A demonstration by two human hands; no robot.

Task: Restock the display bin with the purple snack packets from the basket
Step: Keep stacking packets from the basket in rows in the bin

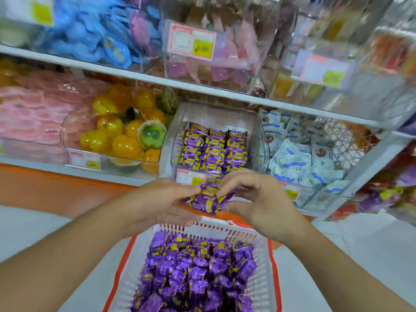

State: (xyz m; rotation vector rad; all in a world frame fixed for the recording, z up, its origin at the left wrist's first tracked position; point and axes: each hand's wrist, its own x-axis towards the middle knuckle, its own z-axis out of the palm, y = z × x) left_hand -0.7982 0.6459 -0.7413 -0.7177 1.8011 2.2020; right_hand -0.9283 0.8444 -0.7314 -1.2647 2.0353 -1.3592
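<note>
Purple snack packets (206,200), a small bunch, sit pinched between left hand (157,202) and right hand (254,199); the display bin (180,131) lies straight ahead, just beyond them, above the basket (225,228).

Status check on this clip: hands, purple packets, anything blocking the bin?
Left hand and right hand both grip a bunch of purple packets above the basket. Display bin part filled. Nothing blocks it.
</note>
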